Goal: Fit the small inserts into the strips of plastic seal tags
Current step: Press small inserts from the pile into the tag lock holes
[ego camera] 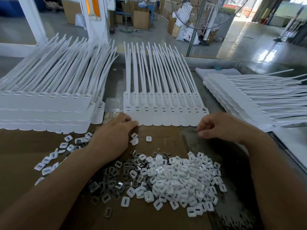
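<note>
Head view: strip of seal tags flat ahead; inserts heaped close below for reach; my left hand uncurled, fingertips steadying strip's near edge; my right hand curled, contents indiscernible

No lettering, brand or number can be read anywhere in this workshop scene. The strips of white plastic seal tags show plain faces, and a red mark on a white sack in the background is too blurred to read.
</note>
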Motion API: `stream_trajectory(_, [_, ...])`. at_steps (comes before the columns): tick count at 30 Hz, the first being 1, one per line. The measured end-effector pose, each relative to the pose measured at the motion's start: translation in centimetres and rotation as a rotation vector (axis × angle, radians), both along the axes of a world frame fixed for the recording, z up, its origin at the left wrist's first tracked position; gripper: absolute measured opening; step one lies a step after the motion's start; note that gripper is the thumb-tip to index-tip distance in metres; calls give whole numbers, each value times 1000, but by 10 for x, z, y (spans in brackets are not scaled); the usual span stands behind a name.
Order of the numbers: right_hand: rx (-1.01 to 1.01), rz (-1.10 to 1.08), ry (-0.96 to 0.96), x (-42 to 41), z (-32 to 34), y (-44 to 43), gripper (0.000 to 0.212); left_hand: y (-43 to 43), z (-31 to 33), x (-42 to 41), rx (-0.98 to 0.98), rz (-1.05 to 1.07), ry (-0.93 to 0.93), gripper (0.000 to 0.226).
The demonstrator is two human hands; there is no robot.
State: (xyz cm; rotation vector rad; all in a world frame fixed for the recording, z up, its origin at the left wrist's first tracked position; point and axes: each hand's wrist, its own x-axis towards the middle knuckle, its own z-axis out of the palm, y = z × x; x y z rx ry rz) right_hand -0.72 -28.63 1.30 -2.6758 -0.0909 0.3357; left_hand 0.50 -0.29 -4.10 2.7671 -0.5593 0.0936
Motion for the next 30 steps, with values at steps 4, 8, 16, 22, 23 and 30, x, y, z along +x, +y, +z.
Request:
stream_trajectory(4, [-77, 57, 123, -15, 4, 7, 9, 1, -1, 0, -9, 1, -9, 45])
stream_trajectory(8, [-72, 101, 143, -25, -1, 12, 14, 1, -1, -1, -10, -8, -20, 46])
stream_trajectory(16, [-44, 135, 95, -21, -5, 13, 19, -1, 2, 1, -20, -6, -32, 45])
stream_trajectory(22, [45, 97, 43, -18, -8, 6, 15, -2, 3, 2, -19, -4, -21, 48])
stream_trajectory(23, [82, 79, 39, -18, -8, 6, 14, -2, 3, 2, -17, -6, -16, 49])
stream_trajectory(30, [259, -113, -135, -13, -9, 2, 13, 0, 2, 2, -16, -1, -12, 47])
